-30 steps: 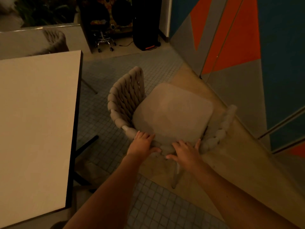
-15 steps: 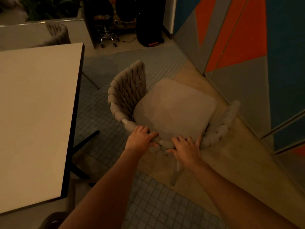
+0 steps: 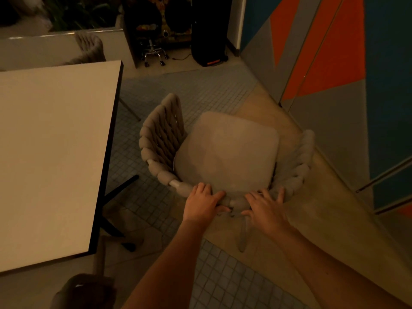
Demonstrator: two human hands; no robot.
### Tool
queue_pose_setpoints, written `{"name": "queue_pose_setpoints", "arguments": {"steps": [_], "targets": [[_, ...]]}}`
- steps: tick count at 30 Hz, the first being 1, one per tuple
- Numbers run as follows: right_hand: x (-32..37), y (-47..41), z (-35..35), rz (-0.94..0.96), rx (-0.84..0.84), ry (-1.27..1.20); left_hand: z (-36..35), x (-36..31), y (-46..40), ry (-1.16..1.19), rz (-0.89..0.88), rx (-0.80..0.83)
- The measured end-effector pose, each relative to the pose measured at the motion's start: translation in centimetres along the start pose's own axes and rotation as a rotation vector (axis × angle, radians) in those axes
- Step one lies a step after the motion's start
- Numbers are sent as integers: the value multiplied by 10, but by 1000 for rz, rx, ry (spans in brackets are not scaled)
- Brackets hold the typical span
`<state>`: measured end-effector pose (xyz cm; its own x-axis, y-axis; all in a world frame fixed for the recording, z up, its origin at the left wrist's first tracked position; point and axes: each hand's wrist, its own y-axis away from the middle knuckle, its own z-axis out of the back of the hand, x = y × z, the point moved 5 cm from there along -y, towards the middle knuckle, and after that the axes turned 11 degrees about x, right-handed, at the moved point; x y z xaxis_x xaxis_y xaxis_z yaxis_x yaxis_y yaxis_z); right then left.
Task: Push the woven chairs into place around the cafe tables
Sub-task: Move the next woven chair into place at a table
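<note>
Two hands, one chair: both hands sit on the top rail of the chair's back, which is the part of the chair nearest the person.
Wall: painted in blue, orange and grey shapes, running along the right side.
Floor: small square tiles under the table and near the person, with a smooth tan strip along the wall.
Cafe table: pale square top with a dark edge, at the left; its dark base legs show beneath the right edge.
Woven chair: just to the right of the table, apart from its edge, straddling tile and tan strip; its open front faces away from the person.
Seat cushion: pale, lying inside the curved woven sides.
Second woven chair: beyond the table's far edge, partly hidden.
Left hand: fingers curled over the rail, thumb wrapped beneath, gripping it.
Right hand: just beside the left, fingers spread and bent over the rail, thumb below it.
</note>
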<state>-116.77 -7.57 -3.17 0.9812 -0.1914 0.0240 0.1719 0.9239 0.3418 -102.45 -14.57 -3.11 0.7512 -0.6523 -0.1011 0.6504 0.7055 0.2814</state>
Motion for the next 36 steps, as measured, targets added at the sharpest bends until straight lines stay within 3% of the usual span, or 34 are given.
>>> {"name": "queue_pose_setpoints", "arguments": {"steps": [6,12,17,23,36], "targets": [[-21,18,-5,17,36,12,-4,-32,15,46,-10,-1],[-41,37,-10,24,68,28,8,-66,34,-58,9,-129],[-58,47,-12,14,113,47,3,-86,37,66,-13,-110],[-71,55,-12,33,149,47,-12,-101,34,112,40,-17],[-99,63,-13,90,224,103,-2,-140,46,13,177,-156]]}}
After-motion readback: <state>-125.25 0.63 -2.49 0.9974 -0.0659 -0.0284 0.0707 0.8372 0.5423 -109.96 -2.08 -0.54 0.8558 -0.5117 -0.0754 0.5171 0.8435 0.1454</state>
